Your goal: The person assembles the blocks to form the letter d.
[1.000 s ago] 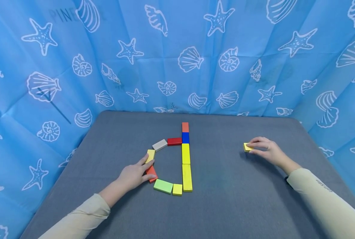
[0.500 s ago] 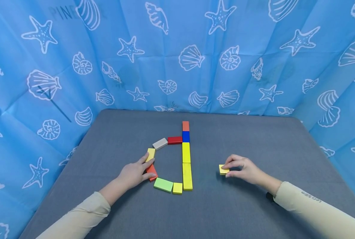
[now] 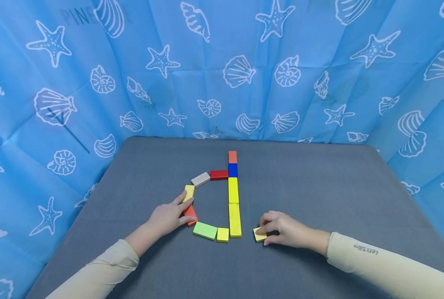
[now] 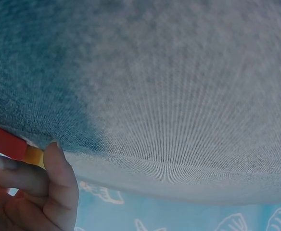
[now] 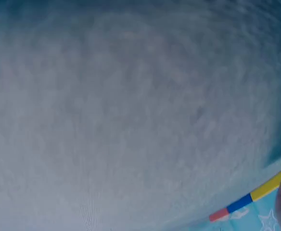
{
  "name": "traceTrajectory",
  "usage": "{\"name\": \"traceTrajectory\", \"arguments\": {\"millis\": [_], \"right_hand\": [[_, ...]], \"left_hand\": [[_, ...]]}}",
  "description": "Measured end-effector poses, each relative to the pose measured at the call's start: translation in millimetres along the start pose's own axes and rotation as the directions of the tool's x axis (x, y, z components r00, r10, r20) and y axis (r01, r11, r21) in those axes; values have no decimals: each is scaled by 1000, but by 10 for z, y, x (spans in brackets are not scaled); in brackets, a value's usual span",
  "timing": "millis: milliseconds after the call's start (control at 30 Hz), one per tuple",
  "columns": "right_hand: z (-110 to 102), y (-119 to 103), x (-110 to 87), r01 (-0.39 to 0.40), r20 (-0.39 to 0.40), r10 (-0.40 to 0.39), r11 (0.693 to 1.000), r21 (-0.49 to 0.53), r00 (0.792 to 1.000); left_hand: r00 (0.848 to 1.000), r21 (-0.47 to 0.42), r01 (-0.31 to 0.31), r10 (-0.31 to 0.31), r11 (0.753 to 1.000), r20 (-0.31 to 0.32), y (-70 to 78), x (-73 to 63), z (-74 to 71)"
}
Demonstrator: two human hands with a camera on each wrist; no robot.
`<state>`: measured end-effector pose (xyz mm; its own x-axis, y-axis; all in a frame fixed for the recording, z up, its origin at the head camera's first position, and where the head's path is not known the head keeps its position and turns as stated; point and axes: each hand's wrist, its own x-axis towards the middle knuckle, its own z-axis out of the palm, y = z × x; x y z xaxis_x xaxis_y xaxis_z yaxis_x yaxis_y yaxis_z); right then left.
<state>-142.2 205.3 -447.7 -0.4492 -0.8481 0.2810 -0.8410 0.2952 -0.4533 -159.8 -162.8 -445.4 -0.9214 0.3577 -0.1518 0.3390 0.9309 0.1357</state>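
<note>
In the head view my right hand (image 3: 287, 230) pinches a small pale yellow block (image 3: 259, 234) close over the table, just right of the column's lower end. My left hand (image 3: 167, 218) rests with extended fingers on the curve of blocks, fingertips at a pale yellow block (image 3: 189, 192) and thumb on an orange-red block (image 3: 190, 215). The column stacks orange (image 3: 232, 157), blue (image 3: 233, 170) and two bright yellow blocks (image 3: 233, 190). A dark red (image 3: 219, 175), a beige (image 3: 201, 179), a green (image 3: 205, 230) and a square yellow block (image 3: 223, 235) continue the curve.
The blocks lie on a grey cloth-covered table (image 3: 319, 178). Behind it and along both sides hangs a blue curtain (image 3: 207, 91) printed with white shells and starfish. The right wrist view mostly shows the grey cloth (image 5: 131, 106).
My right hand has carried the small pale yellow block leftward and nearer the body, from the table's right side to beside the column's lower end. The left hand has stayed in place.
</note>
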Motion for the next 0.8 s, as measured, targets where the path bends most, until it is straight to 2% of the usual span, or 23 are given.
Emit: {"name": "traceTrajectory", "arguments": {"millis": [167, 433, 800], "right_hand": [[34, -58, 9, 46, 69, -43, 998, -45, 997], [127, -119, 110, 181, 58, -176, 979, -98, 983], [137, -62, 160, 212, 64, -206, 972, -105, 976]], "left_hand": [[1000, -10, -18, 18, 1000, 3, -9, 9, -5], [1000, -6, -25, 25, 1000, 12, -8, 25, 1], [1000, -20, -27, 27, 999, 4, 67, 23, -41]]}}
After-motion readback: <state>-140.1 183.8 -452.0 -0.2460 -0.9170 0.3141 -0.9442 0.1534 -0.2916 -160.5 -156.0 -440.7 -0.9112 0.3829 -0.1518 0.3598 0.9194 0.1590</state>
